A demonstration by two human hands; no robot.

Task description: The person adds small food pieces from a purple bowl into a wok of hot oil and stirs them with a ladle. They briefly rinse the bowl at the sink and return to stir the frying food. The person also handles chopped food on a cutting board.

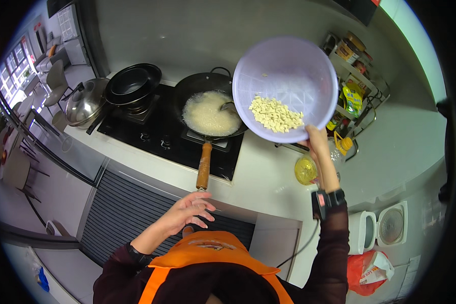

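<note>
My right hand (pixel 316 142) grips the rim of a pale purple plastic basin (pixel 288 60), held tilted above the counter at the wok's right edge. Small pale yellow cut pieces (pixel 275 116) lie in the basin's lower part. My left hand (pixel 192 211) is empty, fingers spread, just below the end of the wok's wooden handle (pixel 203 165). The black wok (pixel 197 81) sits on the right burner, holding bubbling, foamy pale liquid (pixel 211 114). A dark ladle (pixel 228 107) rests partly in that liquid, with the basin hiding some of it.
Stacked black pans (pixel 133 83) sit on the left burner of the black hob (pixel 152 140), beside a steel-lidded pot (pixel 85 102). A bottle of yellow oil (pixel 306 170) stands right on the white counter (pixel 262 182). Behind is a metal rack (pixel 372 95) of packets and jars.
</note>
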